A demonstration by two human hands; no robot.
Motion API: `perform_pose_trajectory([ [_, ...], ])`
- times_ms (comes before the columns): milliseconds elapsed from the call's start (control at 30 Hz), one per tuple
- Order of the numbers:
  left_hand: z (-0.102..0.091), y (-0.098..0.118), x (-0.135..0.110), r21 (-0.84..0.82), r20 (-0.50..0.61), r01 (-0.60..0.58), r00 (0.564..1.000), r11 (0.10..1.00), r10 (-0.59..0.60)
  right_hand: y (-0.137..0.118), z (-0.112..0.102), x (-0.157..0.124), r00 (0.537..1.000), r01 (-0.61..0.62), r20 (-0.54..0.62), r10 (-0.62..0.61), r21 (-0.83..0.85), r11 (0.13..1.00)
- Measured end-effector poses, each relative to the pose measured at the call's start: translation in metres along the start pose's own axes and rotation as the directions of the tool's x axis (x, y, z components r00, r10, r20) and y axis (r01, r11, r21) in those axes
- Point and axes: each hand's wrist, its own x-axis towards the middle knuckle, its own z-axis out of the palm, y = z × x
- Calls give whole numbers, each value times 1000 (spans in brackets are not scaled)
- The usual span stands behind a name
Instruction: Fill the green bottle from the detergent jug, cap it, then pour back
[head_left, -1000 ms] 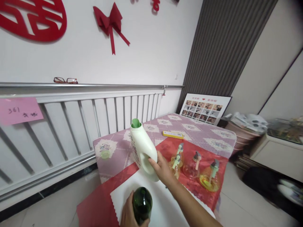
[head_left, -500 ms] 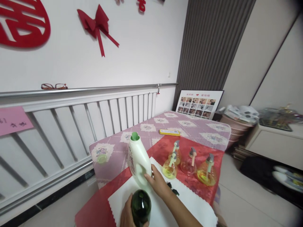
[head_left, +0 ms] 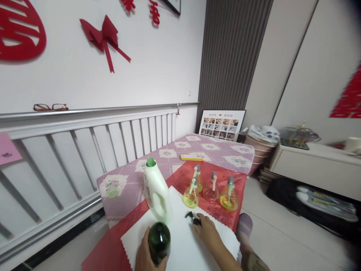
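Note:
My left hand [head_left: 146,250] is wrapped around a dark green bottle [head_left: 159,241] at the near edge of the white cloth [head_left: 183,241]. My right hand [head_left: 207,227] has its fingers closed on a black pump head [head_left: 196,221] lying on that cloth. Just beyond the green bottle a white detergent bottle [head_left: 158,192] stands upright, apart from both hands, with a green spout [head_left: 150,162] in its neck. Past my right hand are several clear round spray bottles, among them one with yellow liquid [head_left: 191,199] and one with a pink trigger [head_left: 211,192].
A red cloth [head_left: 180,173] lies under the white one on the patterned table [head_left: 208,142]. A yellow-edged box [head_left: 191,157] rests farther back, and a translucent green cap [head_left: 112,192] sits at left. A radiator [head_left: 113,146] runs along the wall. Someone's slippered foot [head_left: 244,225] shows at right.
My right hand has left the detergent bottle, moved right and closed on the black pump head. My left hand still holds the green bottle. The view has turned right.

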Motion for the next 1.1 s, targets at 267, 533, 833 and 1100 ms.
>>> perform_pose_trajectory([
  [267, -7, 11, 0, 41, 40, 49, 998, 998, -50, -29, -15, -4, 997, -21, 79, 2, 243, 970],
  [533, -24, 22, 5, 53, 240, 60, 968, 997, -71, -114, -31, -28, 985, -42, 148, -89, 705, 708],
  [833, -30, 32, 6, 62, 245, 59, 967, 996, -73, -160, -5, -22, 974, 212, -123, -189, 785, 582],
  [1100, -31, 35, 6, 56, 267, 82, 959, 995, -94, -153, 2, -37, 943, 286, -66, -325, 656, 699],
])
